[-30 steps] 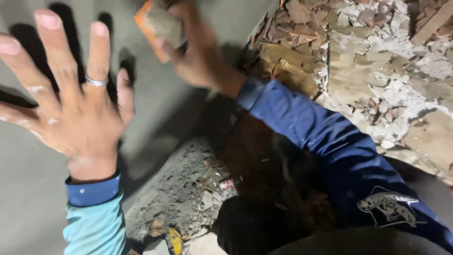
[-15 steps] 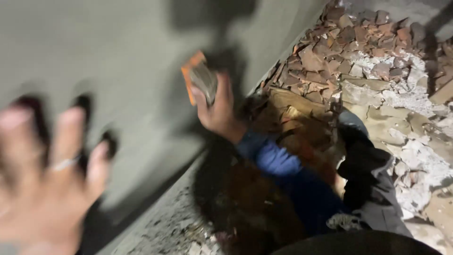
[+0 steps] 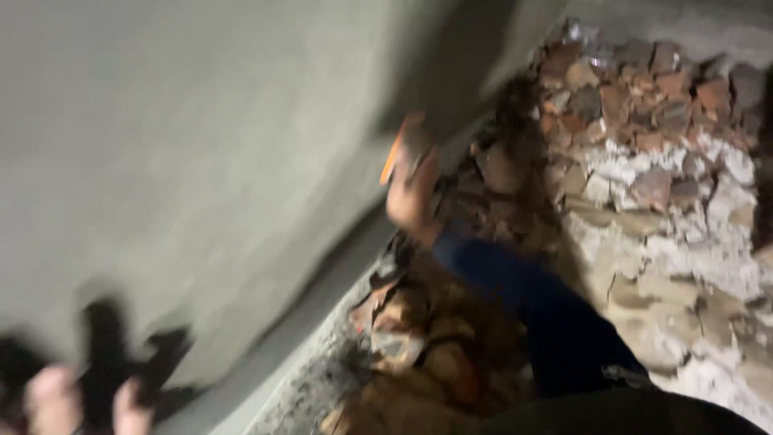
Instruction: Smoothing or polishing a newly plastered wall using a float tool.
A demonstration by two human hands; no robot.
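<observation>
The view is blurred by motion. My right hand (image 3: 412, 200), in a dark blue sleeve (image 3: 531, 298), grips a small orange-backed float (image 3: 403, 151) and holds it near the lower edge of a smooth grey plastered wall (image 3: 201, 145). Only the fingertips of my left hand (image 3: 80, 403) show at the bottom left. They are spread against the wall and cast dark shadows above them. The left hand holds nothing.
Broken red bricks and pale rubble (image 3: 644, 121) are heaped along the foot of the wall on the right. Brownish scraps and debris (image 3: 419, 346) lie beside a rough grey strip of ground (image 3: 314, 379) under my right arm.
The view has swung, so the wall fills more of the picture. My left hand has slid down to the bottom left corner. My right hand with the float has dropped toward the wall's base.
</observation>
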